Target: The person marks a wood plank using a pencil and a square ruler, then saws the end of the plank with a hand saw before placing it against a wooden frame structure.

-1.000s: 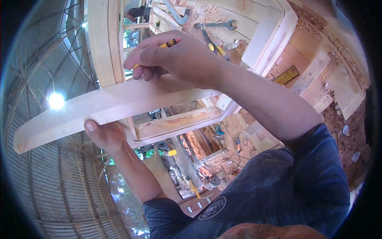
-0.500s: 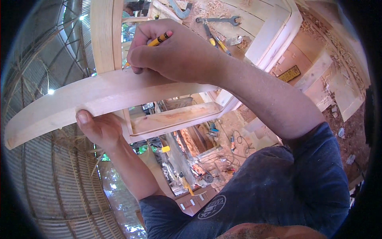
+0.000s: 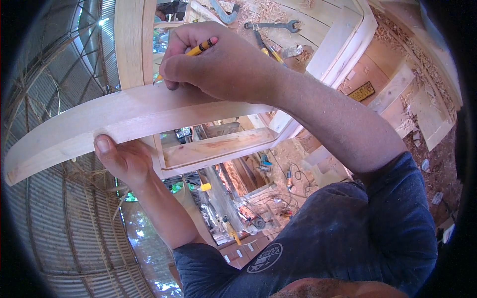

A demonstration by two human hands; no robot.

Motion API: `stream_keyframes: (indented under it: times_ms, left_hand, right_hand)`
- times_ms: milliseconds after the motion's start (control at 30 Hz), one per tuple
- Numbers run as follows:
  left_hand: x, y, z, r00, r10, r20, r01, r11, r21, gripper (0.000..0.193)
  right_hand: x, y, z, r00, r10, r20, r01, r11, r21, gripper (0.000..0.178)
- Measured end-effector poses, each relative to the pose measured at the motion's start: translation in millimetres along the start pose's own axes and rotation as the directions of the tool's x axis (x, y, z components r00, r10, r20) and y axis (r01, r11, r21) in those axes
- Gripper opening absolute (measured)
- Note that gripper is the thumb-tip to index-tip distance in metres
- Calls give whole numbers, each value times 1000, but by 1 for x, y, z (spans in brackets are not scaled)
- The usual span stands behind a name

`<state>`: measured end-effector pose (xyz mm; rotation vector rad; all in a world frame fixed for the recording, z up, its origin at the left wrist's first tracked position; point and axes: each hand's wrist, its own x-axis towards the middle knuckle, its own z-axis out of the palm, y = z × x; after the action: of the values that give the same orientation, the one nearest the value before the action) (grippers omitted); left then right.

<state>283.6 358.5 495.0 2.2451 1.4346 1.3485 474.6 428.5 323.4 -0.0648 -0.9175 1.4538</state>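
Observation:
A long, curved piece of pale wood (image 3: pixel 74 124) runs from the far left to under my right wrist. My left hand (image 3: pixel 126 161) grips its lower edge, thumb on the near face and the fingers hidden behind. Above it, my right hand (image 3: pixel 213 64) pinches a yellow pencil (image 3: pixel 201 47) with a pink eraser. The pencil's tip meets the top edge of the curved piece, beside an upright wooden post (image 3: pixel 134 44). My right hand's heel covers part of the curved piece.
Beyond my right hand, a wrench (image 3: pixel 273 26), a chisel-like tool with a yellow handle (image 3: pixel 263 44) and shavings lie on a slatted wooden surface (image 3: pixel 313 20). A wooden frame rail (image 3: pixel 218 146) runs below the curved piece. Power tools and cords (image 3: pixel 290 176) lie on the littered floor.
My right hand and the pencil have shifted very slightly, the pencil tip staying by the post's foot. My left hand keeps its grip in nearly the same spot.

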Motion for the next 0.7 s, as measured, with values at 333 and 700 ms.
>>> stream_keyframes:
  times_ms: [333,700]
  left_hand:
    - [-1,0,-4,1000,-5,-25,5,1000,16,69]
    - [0,-1,2,999,2,-47,0,999,47,72]
  right_hand:
    - [0,0,3,1000,-27,-5,27,999,-36,20]
    - [1,1,0,1000,5,3,-5,1000,-12,20]
